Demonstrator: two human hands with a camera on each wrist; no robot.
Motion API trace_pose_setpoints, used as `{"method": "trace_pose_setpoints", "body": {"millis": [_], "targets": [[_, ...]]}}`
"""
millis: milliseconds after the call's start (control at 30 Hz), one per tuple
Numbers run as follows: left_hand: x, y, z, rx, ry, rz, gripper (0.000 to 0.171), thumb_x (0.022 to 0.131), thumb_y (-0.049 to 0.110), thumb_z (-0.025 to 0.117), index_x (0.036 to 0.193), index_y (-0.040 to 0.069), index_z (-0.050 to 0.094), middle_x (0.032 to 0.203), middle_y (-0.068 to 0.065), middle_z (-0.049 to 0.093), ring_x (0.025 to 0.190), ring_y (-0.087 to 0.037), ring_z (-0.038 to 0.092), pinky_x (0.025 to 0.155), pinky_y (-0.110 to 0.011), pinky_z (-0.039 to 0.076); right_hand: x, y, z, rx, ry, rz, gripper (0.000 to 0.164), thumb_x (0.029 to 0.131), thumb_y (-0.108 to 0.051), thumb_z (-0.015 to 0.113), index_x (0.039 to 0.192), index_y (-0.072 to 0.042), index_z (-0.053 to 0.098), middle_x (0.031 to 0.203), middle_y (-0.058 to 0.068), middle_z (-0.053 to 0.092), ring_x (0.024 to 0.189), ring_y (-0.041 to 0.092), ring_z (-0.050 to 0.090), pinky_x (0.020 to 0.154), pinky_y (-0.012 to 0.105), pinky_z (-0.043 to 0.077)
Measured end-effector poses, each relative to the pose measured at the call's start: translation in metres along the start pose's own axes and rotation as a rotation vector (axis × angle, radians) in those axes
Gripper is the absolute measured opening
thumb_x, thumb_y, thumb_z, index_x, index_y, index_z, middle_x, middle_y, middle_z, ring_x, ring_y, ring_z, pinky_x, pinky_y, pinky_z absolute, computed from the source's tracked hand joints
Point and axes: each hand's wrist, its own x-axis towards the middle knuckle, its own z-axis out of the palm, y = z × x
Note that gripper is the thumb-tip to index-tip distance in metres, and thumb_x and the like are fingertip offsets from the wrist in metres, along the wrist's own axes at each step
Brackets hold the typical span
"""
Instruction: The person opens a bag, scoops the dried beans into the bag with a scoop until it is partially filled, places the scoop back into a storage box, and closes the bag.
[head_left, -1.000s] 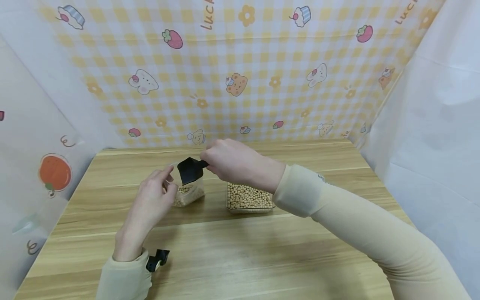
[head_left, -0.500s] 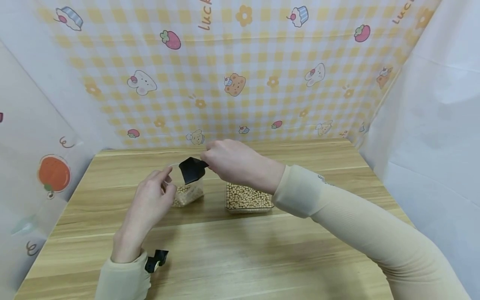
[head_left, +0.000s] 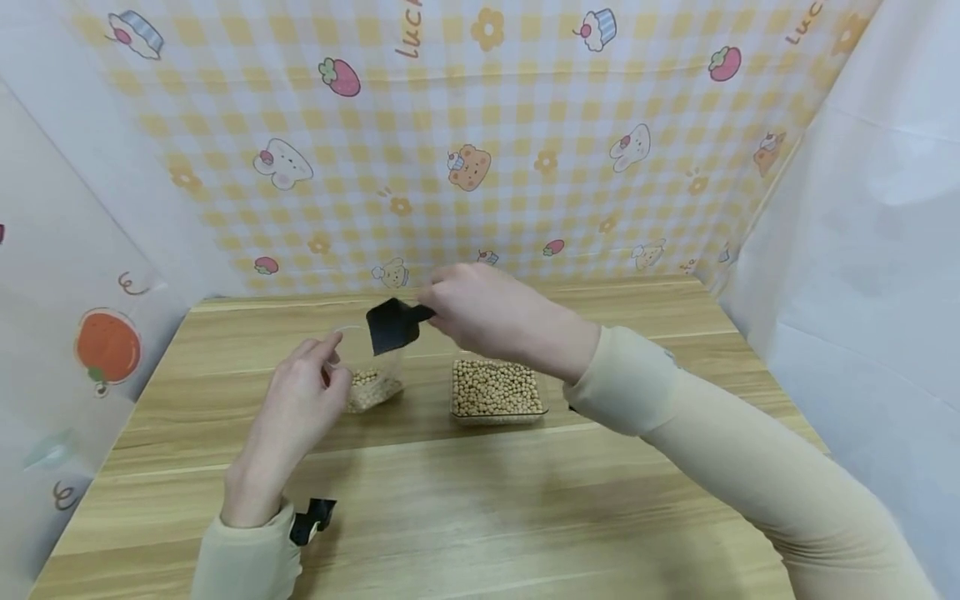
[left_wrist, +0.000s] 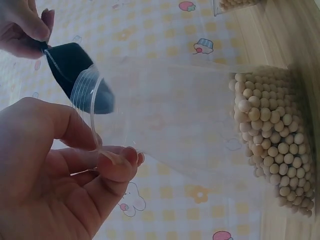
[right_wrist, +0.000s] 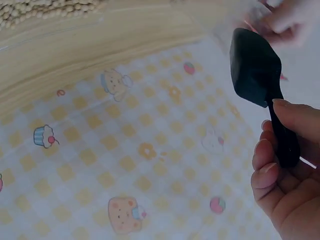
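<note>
My left hand [head_left: 296, 396] pinches the rim of a clear plastic bag [left_wrist: 175, 110] between thumb and fingers. The bag's mouth is held open, and pale round soybeans [left_wrist: 272, 142] fill its bottom on the table. My right hand [head_left: 498, 321] grips a black scoop [head_left: 393, 327] by its handle, with the fingers wrapped round it in the right wrist view. The scoop is raised by the bag's mouth and tilted; no beans show in it. To the right of the bag, below my right hand, stands a clear rectangular container [head_left: 498, 421] full of soybeans.
The wooden table [head_left: 480, 508] extends in front of both hands. A yellow checked cloth [head_left: 525, 108] hangs behind it, with white sheets at both sides. A black clip-like mount [head_left: 313, 522] sits at my left cuff.
My right hand and the scoop have lifted and shifted right, away from the bag's mouth. More of the bean container shows. The left hand stays nearly still on the bag.
</note>
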Motion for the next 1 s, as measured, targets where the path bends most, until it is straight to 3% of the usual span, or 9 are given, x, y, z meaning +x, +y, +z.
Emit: {"method": "trace_pose_setpoints", "body": {"millis": [167, 300, 467, 600, 700, 867, 1000], "targets": [[0.001, 0.001, -0.002, -0.014, -0.006, 0.004, 0.05, 0.091, 0.004, 0.045, 0.139, -0.011, 0.046, 0.104, -0.016, 0.057, 0.058, -0.016, 0.044, 0.043, -0.025, 0.038, -0.022, 0.022, -0.012, 0.158, 0.077, 0.056, 0.013, 0.092, -0.011, 0.066, 0.08, -0.009, 0.062, 0.077, 0.0, 0.058, 0.069, 0.016, 0.052, 0.064, 0.03, 0.045], [0.001, -0.001, -0.003, -0.017, -0.005, 0.009, 0.05, 0.092, 0.004, 0.045, 0.139, -0.011, 0.046, 0.101, -0.015, 0.058, 0.06, -0.017, 0.045, 0.044, -0.025, 0.038, -0.049, 0.038, -0.007, 0.253, 0.128, 0.106, 0.02, 0.091, -0.012, 0.069, 0.074, -0.012, 0.058, 0.065, -0.002, 0.051, 0.056, 0.012, 0.045, 0.056, 0.029, 0.041], [0.001, -0.003, -0.001, -0.005, -0.003, 0.016, 0.05, 0.092, 0.006, 0.045, 0.138, -0.012, 0.046, 0.1, -0.014, 0.057, 0.061, -0.017, 0.045, 0.045, -0.026, 0.038, -0.084, 0.049, 0.019, 0.365, 0.12, 0.245, 0.015, 0.091, -0.015, 0.068, 0.077, -0.014, 0.064, 0.064, -0.005, 0.053, 0.052, 0.01, 0.045, 0.051, 0.03, 0.042], [0.002, -0.005, 0.0, -0.013, -0.008, 0.014, 0.05, 0.092, 0.007, 0.045, 0.139, -0.011, 0.045, 0.098, -0.013, 0.057, 0.06, -0.017, 0.044, 0.045, -0.026, 0.038, -0.106, 0.056, 0.044, 0.397, 0.124, 0.347, 0.004, 0.09, -0.017, 0.07, 0.09, -0.014, 0.073, 0.075, -0.006, 0.062, 0.06, 0.01, 0.051, 0.058, 0.032, 0.045], [0.002, -0.006, -0.001, -0.022, -0.007, 0.011, 0.05, 0.092, 0.007, 0.045, 0.139, -0.011, 0.046, 0.097, -0.012, 0.057, 0.06, -0.017, 0.043, 0.047, -0.026, 0.038, -0.119, 0.064, 0.06, 0.446, 0.123, 0.383, 0.012, 0.089, -0.018, 0.071, 0.099, -0.013, 0.075, 0.086, -0.006, 0.068, 0.07, 0.01, 0.057, 0.066, 0.034, 0.048], [0.002, -0.007, -0.002, -0.023, -0.007, 0.006, 0.05, 0.092, 0.007, 0.046, 0.138, -0.01, 0.047, 0.098, -0.011, 0.058, 0.063, -0.017, 0.044, 0.05, -0.026, 0.039, -0.137, 0.079, 0.08, 0.564, 0.097, 0.467, 0.012, 0.089, -0.016, 0.071, 0.1, -0.012, 0.075, 0.08, -0.005, 0.067, 0.067, 0.013, 0.058, 0.061, 0.034, 0.049], [0.001, -0.008, -0.003, -0.027, -0.009, 0.002, 0.05, 0.092, 0.008, 0.046, 0.139, -0.01, 0.047, 0.099, -0.011, 0.058, 0.063, -0.017, 0.044, 0.051, -0.026, 0.04, -0.144, 0.085, 0.093, 0.585, 0.052, 0.537, 0.015, 0.089, -0.016, 0.072, 0.102, -0.01, 0.074, 0.076, -0.004, 0.066, 0.065, 0.015, 0.06, 0.058, 0.032, 0.048]]}}
